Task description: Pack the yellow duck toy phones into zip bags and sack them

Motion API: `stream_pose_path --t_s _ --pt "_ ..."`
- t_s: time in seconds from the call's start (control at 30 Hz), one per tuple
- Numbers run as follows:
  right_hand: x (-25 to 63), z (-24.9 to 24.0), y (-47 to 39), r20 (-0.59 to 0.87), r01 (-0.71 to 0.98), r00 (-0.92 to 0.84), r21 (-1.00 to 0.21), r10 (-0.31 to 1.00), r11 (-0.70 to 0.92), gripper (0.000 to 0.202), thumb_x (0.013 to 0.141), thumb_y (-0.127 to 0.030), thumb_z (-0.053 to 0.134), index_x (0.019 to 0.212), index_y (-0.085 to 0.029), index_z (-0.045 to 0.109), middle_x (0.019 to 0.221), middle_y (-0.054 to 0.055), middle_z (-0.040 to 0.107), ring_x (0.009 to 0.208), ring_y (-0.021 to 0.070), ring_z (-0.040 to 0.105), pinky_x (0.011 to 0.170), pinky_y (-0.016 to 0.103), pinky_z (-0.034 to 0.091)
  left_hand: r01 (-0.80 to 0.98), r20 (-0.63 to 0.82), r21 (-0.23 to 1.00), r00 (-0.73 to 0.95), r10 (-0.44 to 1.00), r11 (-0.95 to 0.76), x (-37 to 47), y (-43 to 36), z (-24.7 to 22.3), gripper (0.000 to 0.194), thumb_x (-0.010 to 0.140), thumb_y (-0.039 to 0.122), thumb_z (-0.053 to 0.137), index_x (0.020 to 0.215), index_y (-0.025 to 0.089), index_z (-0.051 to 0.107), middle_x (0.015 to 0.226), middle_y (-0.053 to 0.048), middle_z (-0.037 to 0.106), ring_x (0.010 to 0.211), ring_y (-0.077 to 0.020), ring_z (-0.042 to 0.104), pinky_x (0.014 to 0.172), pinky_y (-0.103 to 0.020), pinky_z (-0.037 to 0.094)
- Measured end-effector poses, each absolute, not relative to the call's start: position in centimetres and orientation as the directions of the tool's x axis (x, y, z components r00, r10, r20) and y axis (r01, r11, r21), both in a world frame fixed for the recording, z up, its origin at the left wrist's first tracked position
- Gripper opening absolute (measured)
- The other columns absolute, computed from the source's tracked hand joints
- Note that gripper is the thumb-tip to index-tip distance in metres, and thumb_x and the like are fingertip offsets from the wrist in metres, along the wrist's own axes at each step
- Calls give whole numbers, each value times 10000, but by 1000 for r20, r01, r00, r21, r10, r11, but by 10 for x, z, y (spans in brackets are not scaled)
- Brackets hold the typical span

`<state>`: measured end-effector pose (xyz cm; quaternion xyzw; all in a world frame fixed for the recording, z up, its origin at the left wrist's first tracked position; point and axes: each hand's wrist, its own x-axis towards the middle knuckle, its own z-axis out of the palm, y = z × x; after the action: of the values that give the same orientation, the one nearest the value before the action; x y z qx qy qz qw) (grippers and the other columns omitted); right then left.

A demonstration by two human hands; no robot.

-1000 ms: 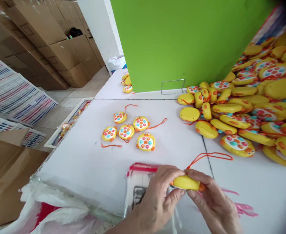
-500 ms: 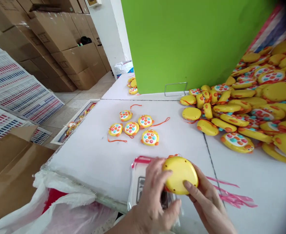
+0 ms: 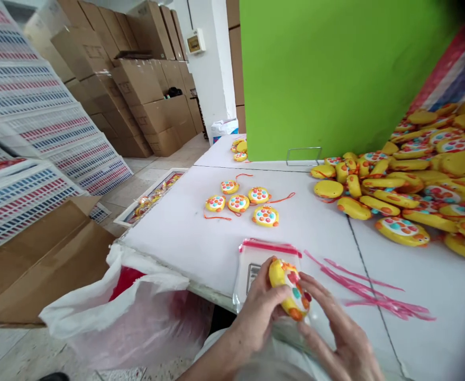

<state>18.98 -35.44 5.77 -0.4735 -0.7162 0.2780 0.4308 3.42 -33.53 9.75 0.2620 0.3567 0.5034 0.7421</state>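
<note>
My left hand point(image 3: 256, 301) is closed round a yellow toy point(image 3: 290, 288) with a white face and coloured buttons. The toy is tilted, its button side turned to the right. Beside it my right hand point(image 3: 335, 328) has its fingers apart, the fingertips at the toy's right edge. Beneath the hands lies a clear plastic zip bag point(image 3: 270, 246) with a pink top strip, partly hidden. Farther back on the table, several like toys point(image 3: 238, 203) lie button side up, some with orange cords.
A large heap of the same toys point(image 3: 407, 185) fills the right side. Pink plastic strips point(image 3: 391, 304) lie right of my hands. A green panel point(image 3: 319, 79) stands behind. White bag point(image 3: 117, 317), open carton point(image 3: 57, 264) and stacked crates point(image 3: 69, 121) are at the left.
The toy has gone from back side up in my right hand to my left hand, buttons now showing. My right fingers have loosened. The view has shifted left and up.
</note>
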Motion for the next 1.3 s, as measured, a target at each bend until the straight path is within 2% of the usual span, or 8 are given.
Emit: stream_pose_path --t_s 0.07,0.13,0.23,0.33,0.5,0.83,1.1,1.3 --pt "202 46 -364 337 533 -53 -787 940 312 428 878 -384 563 1298 -326 509 1339 22 540 1192 265 535 945 372 491 -658 -270 660 243 932 363 24 -342 96 425 722 209 641 1139 168 566 1053 -82 675 958 -230 647 751 -282 497" --pt "218 30 -371 325 632 77 -747 943 206 390 880 -455 517 1234 -295 550 1279 43 574 1102 278 582 706 326 559 -725 -276 593 227 934 351 15 -350 94 350 734 229 634 1072 141 611 1001 -86 695 992 -230 638 829 -297 479" --pt "235 6 -373 339 744 143 -656 930 125 407 881 -507 460 1170 -247 581 1212 74 596 923 271 639 507 298 503 -726 -268 600 212 940 335 6 -362 92 346 737 289 694 1041 137 633 989 -90 703 996 -235 639 889 -329 458" --pt "237 -5 -370 412 819 147 -561 899 123 396 899 -491 426 1136 -221 594 1119 80 628 817 250 654 620 344 511 -664 -253 686 165 953 298 3 -370 88 382 694 243 746 1043 137 633 931 -78 711 880 -210 664 811 -311 478" --pt "227 -8 -367 508 848 146 -505 849 157 383 921 -452 395 1094 -187 610 1058 92 644 994 272 614 838 377 474 -618 -255 736 123 959 275 0 -376 81 367 710 246 725 1051 147 632 886 -48 703 798 -177 658 745 -277 482" --pt "227 -17 -366 529 867 124 -470 839 168 323 914 -439 432 980 -204 643 935 53 670 879 225 636 782 319 466 -629 -252 710 193 948 317 -11 -374 73 328 765 321 689 1056 181 632 990 -71 691 913 -204 651 810 -281 489" --pt "229 -13 -367 441 818 146 -557 885 143 310 874 -450 468 952 -212 649 913 55 666 871 246 627 775 347 453 -603 -242 731 208 948 319 -17 -376 67 430 721 269 748 1109 166 594 986 -71 682 849 -191 654 745 -282 506" --pt "219 6 -372 287 655 256 -753 923 53 332 863 -483 500 961 -201 645 948 100 681 893 277 629 804 399 480 -613 -216 742 164 963 271 -18 -374 61 284 818 275 654 1075 165 603 990 -52 693 881 -156 651 774 -230 487"
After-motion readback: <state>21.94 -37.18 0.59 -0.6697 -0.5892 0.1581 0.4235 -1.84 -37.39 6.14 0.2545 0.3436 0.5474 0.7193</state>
